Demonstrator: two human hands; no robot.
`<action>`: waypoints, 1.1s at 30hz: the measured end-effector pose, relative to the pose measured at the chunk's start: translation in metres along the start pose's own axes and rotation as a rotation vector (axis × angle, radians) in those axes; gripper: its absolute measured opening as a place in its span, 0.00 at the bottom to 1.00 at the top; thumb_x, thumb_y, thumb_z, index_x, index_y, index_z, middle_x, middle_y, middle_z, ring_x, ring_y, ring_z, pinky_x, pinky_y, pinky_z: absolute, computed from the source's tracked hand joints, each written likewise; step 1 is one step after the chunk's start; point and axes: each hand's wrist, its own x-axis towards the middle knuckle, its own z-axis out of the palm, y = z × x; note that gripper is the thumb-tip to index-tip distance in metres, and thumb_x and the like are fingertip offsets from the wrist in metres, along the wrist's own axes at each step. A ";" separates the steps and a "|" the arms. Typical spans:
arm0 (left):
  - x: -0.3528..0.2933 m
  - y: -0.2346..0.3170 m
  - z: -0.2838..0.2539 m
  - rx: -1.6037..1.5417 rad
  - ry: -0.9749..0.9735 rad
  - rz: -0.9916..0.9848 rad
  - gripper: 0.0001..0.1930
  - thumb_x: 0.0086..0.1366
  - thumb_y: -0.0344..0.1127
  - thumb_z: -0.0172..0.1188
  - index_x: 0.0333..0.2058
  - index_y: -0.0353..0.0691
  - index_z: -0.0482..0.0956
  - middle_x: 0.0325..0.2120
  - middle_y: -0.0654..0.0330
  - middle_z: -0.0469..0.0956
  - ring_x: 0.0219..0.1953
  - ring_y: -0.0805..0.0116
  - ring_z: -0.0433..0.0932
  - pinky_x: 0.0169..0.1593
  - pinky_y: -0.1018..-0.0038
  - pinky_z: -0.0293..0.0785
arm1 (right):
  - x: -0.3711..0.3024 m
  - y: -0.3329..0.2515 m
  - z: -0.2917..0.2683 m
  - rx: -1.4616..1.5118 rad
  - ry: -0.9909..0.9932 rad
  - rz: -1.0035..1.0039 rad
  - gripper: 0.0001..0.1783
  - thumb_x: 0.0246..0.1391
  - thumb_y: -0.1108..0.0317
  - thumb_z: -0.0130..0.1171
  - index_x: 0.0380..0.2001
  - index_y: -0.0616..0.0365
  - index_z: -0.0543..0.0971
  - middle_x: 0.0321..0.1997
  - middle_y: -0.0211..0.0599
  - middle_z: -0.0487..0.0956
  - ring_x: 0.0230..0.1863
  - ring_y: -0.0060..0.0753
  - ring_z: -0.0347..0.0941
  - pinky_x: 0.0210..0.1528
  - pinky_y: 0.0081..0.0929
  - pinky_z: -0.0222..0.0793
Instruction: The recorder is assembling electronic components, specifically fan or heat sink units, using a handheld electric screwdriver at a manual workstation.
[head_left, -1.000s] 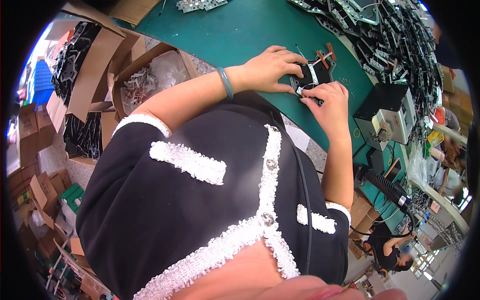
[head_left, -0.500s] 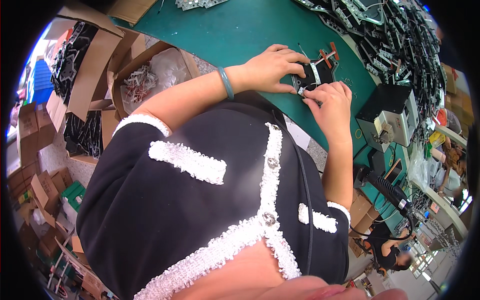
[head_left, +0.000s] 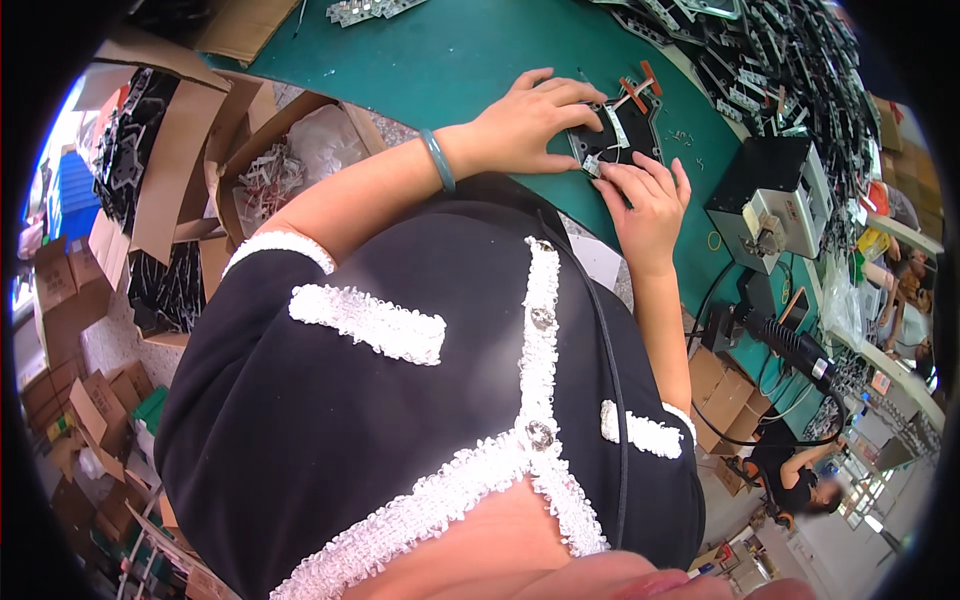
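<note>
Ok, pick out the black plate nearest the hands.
The lone plate by the left hand and right hand, orange tabs at its far corner; the heaped ones lie farther right.

A workshop, shown by the green workbench [head_left: 455,75], piled metal parts [head_left: 770,70] and cardboard boxes [head_left: 100,410].

Two bare hands at a flat black plate [head_left: 645,135] on a green table [head_left: 440,85].
The left hand [head_left: 525,122], a grey-green bangle [head_left: 437,160] on its wrist, reached over the plate's left edge; the right hand's [head_left: 646,205] fingertips were at a small pale piece [head_left: 592,165] on the near edge. A white strip [head_left: 615,127] lay on the plate, near orange-brown pieces [head_left: 651,80]. A boxy machine [head_left: 762,185] stood to the right, below heaped dark parts [head_left: 770,65].
</note>
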 end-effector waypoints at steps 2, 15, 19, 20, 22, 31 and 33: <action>0.005 0.012 -0.004 -0.063 0.130 0.099 0.18 0.51 0.38 0.67 0.43 0.48 0.77 0.52 0.64 0.74 0.56 0.65 0.70 0.65 0.58 0.54 | -0.001 0.002 -0.001 0.001 -0.016 0.014 0.14 0.44 0.64 0.69 0.37 0.47 0.82 0.35 0.21 0.82 0.46 0.26 0.75 0.63 0.40 0.54; 0.027 0.027 0.016 0.131 -0.047 0.279 0.04 0.57 0.37 0.60 0.30 0.47 0.75 0.33 0.66 0.74 0.43 0.66 0.73 0.53 0.65 0.63 | -0.103 0.035 -0.130 0.346 0.940 0.559 0.02 0.58 0.78 0.53 0.33 0.65 0.70 0.29 0.40 0.76 0.33 0.29 0.74 0.41 0.25 0.73; 0.023 0.034 0.009 0.027 -0.012 0.231 0.05 0.55 0.34 0.61 0.29 0.45 0.74 0.32 0.63 0.74 0.43 0.62 0.73 0.49 0.66 0.66 | -0.134 0.042 -0.158 0.135 1.201 0.714 0.18 0.56 0.79 0.55 0.48 0.65 0.65 0.43 0.40 0.70 0.42 0.30 0.68 0.48 0.27 0.68; 0.019 0.037 0.005 -0.027 -0.024 0.180 0.06 0.54 0.34 0.63 0.30 0.44 0.75 0.33 0.61 0.75 0.43 0.60 0.73 0.48 0.65 0.66 | -0.137 0.044 -0.160 0.077 1.056 0.710 0.26 0.56 0.79 0.55 0.57 0.66 0.61 0.51 0.43 0.68 0.50 0.32 0.66 0.54 0.29 0.65; 0.014 0.042 -0.005 -0.048 -0.092 0.157 0.06 0.54 0.32 0.63 0.30 0.44 0.75 0.33 0.62 0.75 0.43 0.60 0.73 0.47 0.66 0.66 | -0.127 0.041 -0.161 0.362 0.987 0.673 0.30 0.57 0.78 0.55 0.61 0.66 0.58 0.54 0.47 0.69 0.53 0.35 0.67 0.58 0.33 0.62; 0.022 0.051 0.013 -0.086 0.018 0.207 0.07 0.54 0.30 0.63 0.34 0.42 0.78 0.34 0.62 0.76 0.42 0.59 0.74 0.47 0.65 0.69 | -0.084 0.088 -0.174 1.044 0.715 0.412 0.43 0.47 0.56 0.71 0.62 0.60 0.62 0.38 0.33 0.69 0.39 0.30 0.70 0.50 0.38 0.71; 0.023 0.050 0.015 -0.091 -0.010 0.197 0.07 0.54 0.29 0.63 0.33 0.42 0.78 0.33 0.62 0.76 0.41 0.60 0.74 0.46 0.65 0.69 | -0.055 0.086 -0.166 1.091 0.822 0.473 0.50 0.43 0.35 0.62 0.64 0.50 0.59 0.39 0.38 0.72 0.33 0.34 0.72 0.46 0.41 0.74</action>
